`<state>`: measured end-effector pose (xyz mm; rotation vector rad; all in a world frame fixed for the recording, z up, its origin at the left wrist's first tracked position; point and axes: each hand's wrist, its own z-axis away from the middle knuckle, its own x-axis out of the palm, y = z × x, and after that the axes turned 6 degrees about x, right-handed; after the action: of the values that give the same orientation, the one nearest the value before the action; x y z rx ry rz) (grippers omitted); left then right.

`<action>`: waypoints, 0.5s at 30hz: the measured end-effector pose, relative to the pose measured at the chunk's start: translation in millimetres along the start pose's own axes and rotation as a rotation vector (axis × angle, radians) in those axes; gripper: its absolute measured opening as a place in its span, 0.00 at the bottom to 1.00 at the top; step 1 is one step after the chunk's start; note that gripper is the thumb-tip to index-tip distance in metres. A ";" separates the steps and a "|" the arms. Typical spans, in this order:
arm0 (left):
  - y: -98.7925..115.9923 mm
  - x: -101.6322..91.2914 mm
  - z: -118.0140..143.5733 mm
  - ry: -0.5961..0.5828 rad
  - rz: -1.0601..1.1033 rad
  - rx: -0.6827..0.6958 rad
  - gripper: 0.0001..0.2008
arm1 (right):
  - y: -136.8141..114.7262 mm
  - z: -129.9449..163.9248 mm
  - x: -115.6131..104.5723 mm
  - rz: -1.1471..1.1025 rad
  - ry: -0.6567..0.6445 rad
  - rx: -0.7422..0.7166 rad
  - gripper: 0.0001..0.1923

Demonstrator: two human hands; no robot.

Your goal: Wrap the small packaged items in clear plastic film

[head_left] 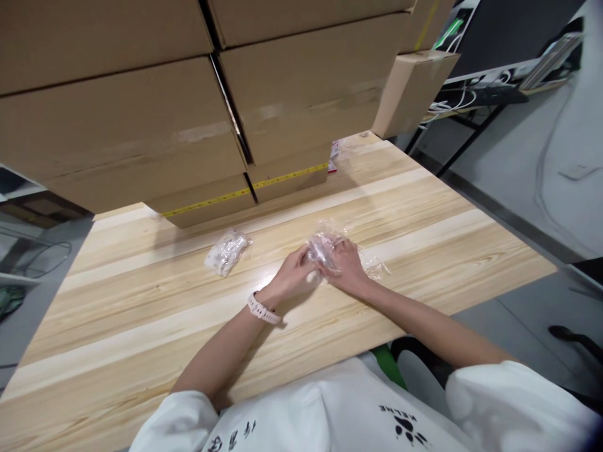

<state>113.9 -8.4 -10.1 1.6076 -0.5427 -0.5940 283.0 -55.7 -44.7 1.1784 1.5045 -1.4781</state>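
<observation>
Both hands are together over a clear plastic bag [323, 250] on the wooden table [188, 339]. My left hand [295, 274], with a pale band on its wrist, grips the bag's near left side. From the right, my right hand [347, 267] has its fingers curled on the same bag. Crinkled clear film spreads behind and to the right of the hands. What the bag holds is too blurred to make out. A second clear plastic packet [228, 252] with whitish contents lies on the table to the left, apart from the hands.
Large stacked cardboard boxes [306, 94] stand along the table's far side. A yellow measuring tape strip [207, 204] runs along their lower part. At the far right are a monitor [513, 37] and white cables [452, 103] on another desk. A small red-and-white item [333, 157] sits beside the boxes.
</observation>
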 end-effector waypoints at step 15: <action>-17.1 -124.1 99.5 0.663 -1.118 0.130 0.24 | 118.6 -207.2 -18.7 0.013 0.411 0.712 0.23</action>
<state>-44.9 0.1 -27.8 2.0232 0.8962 -0.7597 422.9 138.7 -48.4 2.0000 1.2258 -1.9213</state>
